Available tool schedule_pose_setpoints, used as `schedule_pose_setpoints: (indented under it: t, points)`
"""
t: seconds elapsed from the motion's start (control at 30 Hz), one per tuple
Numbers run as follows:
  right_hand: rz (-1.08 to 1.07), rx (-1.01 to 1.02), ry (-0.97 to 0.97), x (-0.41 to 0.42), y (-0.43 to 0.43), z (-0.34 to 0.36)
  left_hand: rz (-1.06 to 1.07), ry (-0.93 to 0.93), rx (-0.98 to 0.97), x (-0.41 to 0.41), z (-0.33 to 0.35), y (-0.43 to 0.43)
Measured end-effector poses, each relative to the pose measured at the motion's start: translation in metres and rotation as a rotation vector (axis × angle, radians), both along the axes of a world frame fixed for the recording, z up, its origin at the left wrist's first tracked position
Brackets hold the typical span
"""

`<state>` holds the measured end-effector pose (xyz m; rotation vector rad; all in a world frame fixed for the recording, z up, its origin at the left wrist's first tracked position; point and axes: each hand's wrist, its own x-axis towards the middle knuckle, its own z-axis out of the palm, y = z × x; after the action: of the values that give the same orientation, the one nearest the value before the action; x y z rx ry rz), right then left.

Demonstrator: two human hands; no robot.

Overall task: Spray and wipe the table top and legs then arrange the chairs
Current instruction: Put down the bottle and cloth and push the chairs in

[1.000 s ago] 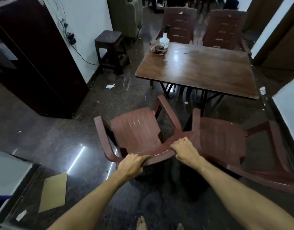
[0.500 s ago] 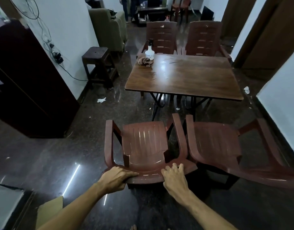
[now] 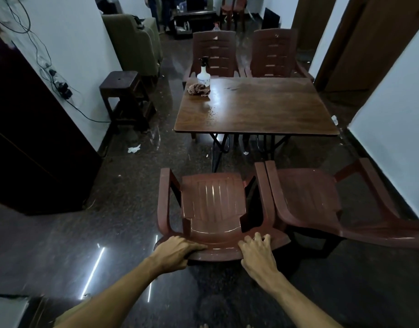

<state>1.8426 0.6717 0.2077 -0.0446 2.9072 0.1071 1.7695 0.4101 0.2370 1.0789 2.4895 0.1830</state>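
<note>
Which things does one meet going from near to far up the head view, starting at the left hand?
Left hand → near reddish-brown plastic armchair → brown wooden rectangular table → crumpled brownish cloth → white spray bottle → far reddish-brown plastic chair.

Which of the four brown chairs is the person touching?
The near-left chair: left hand grips its backrest, right hand rests there. The near-right chair, far-left chair and far-right chair are untouched.
</note>
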Motion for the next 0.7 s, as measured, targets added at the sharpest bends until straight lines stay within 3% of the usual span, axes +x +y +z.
schedule_pose_setpoints:
  t: [0.7]
  points:
    - [0.112,-0.185,-0.177,-0.011,0.011,0.025,0.208,-0.021,-0.112,0.019,0.005,0.025]
